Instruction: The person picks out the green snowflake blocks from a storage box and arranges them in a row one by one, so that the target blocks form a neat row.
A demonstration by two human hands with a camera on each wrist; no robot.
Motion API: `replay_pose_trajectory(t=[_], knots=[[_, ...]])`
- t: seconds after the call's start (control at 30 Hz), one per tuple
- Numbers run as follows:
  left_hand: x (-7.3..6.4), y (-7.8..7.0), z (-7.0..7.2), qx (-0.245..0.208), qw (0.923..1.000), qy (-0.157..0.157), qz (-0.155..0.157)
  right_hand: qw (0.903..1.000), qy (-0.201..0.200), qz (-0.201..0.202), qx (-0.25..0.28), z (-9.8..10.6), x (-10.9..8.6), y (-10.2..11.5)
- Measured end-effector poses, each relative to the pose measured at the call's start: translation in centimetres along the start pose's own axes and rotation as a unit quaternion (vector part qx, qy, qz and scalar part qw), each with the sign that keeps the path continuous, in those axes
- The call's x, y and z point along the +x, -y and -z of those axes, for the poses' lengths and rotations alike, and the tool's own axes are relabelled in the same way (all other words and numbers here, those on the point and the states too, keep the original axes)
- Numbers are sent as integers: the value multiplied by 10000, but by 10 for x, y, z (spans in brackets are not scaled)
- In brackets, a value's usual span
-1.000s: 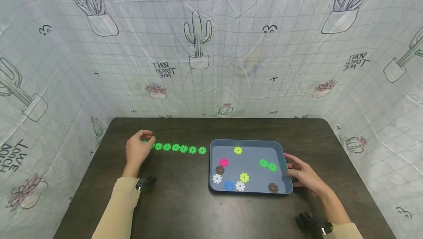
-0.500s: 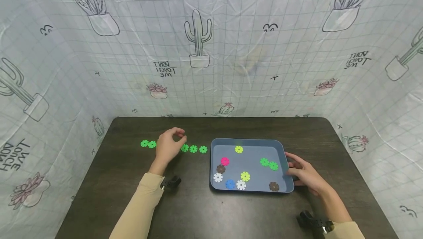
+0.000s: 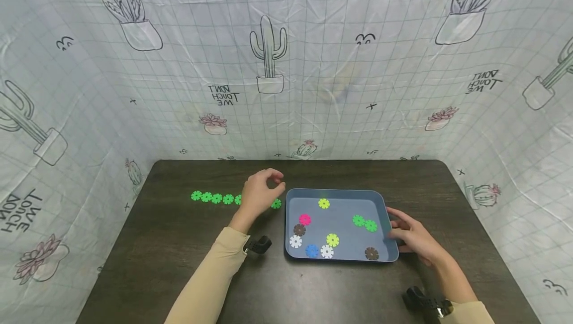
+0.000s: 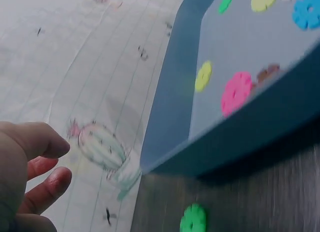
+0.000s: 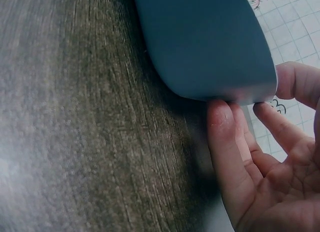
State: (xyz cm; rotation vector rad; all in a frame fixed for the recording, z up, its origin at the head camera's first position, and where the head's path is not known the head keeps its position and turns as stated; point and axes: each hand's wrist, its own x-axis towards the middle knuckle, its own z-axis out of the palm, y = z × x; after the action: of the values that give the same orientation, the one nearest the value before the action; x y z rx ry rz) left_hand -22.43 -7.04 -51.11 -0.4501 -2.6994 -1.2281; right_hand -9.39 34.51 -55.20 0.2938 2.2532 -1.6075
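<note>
My left hand (image 3: 261, 192) hovers over a row of green notched discs (image 3: 217, 198), its fingers loosely bent and holding nothing. It hides part of the row; the rightmost green disc (image 3: 276, 203) shows just past it. In the left wrist view, thumb and fingers stand apart beside the blue-grey tray (image 4: 172, 91). My right hand (image 3: 416, 238) holds that tray by its right end, thumb and fingertips at the wall and rim, as the right wrist view also shows. Inside lie two green discs (image 3: 364, 223) and several pink, yellow, brown, white and blue ones.
The dark wooden table (image 3: 188, 264) carries the row and the tray. A cactus-print cloth (image 3: 322, 65) hangs behind and along both sides. The black strap on the left wrist (image 3: 257, 245) hangs close to the tray's left side.
My left hand has moved right along the row from its left end to near the tray, uncovering the left discs. The right hand and tray have stayed put.
</note>
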Motion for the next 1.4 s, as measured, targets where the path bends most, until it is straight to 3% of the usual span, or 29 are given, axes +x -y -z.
replay_pose_trajectory(t=[0.43,0.8,1.03,1.3,1.4], knots=[[6,-43,-42,68,9959,751,-505,10000,-16,-12,-46,2,-1,1],[6,-74,-79,395,9809,1572,-1074,10000,-26,-16,11,3,-1,2],[9,-90,-102,824,9614,2271,-1319,10000,-64,-22,-15,2,-2,3],[11,-100,-127,1291,9282,3088,-1628,10000,-50,21,28,0,-3,3],[10,-101,-137,1433,9199,3255,-1651,10000,-28,68,62,-1,-2,2]])
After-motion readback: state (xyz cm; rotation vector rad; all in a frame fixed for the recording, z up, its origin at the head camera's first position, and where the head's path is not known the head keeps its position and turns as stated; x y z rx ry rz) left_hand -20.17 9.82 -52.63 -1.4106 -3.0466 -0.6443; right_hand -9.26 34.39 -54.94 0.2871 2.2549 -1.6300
